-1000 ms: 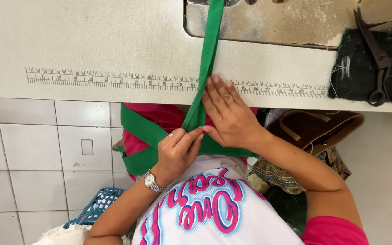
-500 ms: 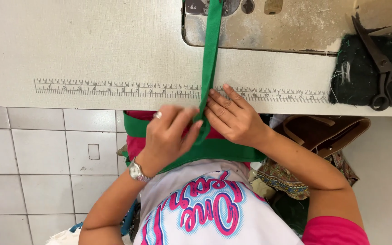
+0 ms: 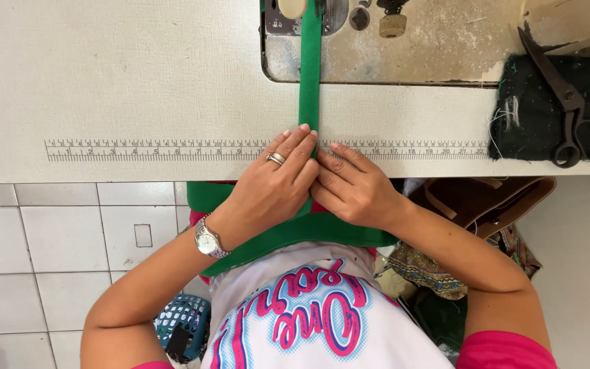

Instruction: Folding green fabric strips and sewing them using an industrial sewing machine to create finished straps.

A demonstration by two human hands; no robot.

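Both forearms come up from the bottom of the view and meet at the near edge of the pale worktop (image 3: 104, 82). The left hand (image 3: 271, 188) lies palm down, wrist bent slightly inward, with a silver wristwatch (image 3: 207, 240) on the wrist and a ring (image 3: 276, 158) on one finger. Its fingers are stretched forward and held close together, the tips resting on the green strap (image 3: 309, 75) just where it crosses the printed ruler strip (image 3: 145, 149) along the worktop's edge. The right hand (image 3: 353, 188) sits just beside it, touching it, knuckles up and fingers angled toward the strap from the right. Its grip is flat and pressing rather than pinching; whether any fingertip curls under the strap cannot be told, since the left hand covers that spot.

The strap runs straight away from the fingertips, up across the worktop and over the worn metal plate (image 3: 418, 48) of the sewing machine, reaching the top edge of the view. Toward the body it passes under both hands, drops off the worktop's edge and continues as a wider green band across the lap.

Well apart on the right, dark scissors (image 3: 568, 113) lie on a dark cloth (image 3: 527, 116).
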